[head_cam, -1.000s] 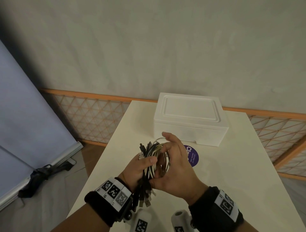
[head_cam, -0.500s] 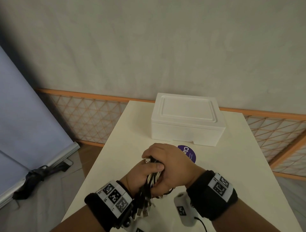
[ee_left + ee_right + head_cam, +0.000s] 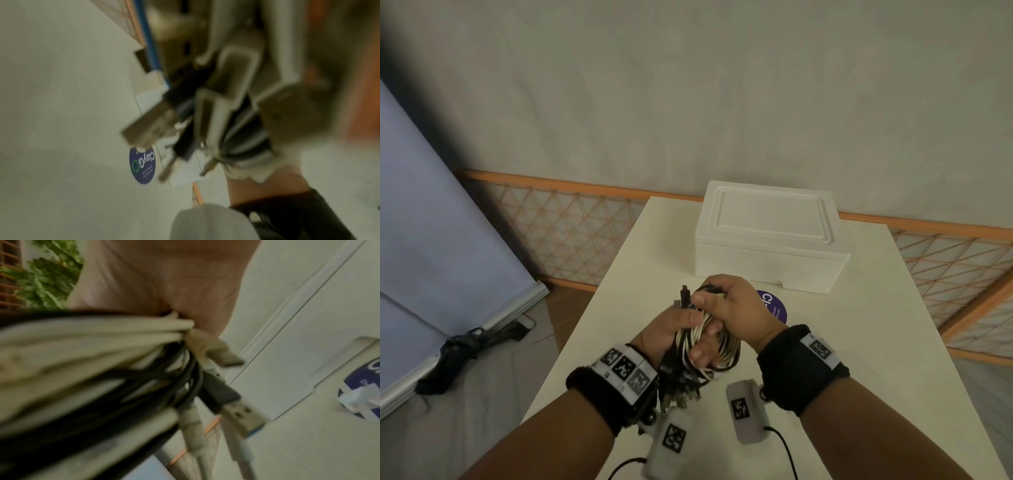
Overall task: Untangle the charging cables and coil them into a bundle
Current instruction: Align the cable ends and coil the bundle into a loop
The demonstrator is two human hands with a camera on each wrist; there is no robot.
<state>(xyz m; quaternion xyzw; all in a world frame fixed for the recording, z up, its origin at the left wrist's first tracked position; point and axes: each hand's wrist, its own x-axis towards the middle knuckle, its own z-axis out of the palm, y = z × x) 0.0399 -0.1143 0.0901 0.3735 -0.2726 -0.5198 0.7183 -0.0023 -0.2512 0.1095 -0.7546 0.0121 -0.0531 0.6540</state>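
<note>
Head view shows a coil of black and white charging cables held above the near half of the cream table, in front of the white foam box. Loops of pale and dark cord lie side by side, bunched into a rough ring, with several plug ends hanging below it toward the near table edge. Left hand curls around the coil's left side, thumb across the strands. Right hand grips the top of the coil, fingers wrapped over it, just in front of the purple sticker. Right wrist view, blurred, shows a black USB plug and pale connectors jutting from the bundle.
</note>
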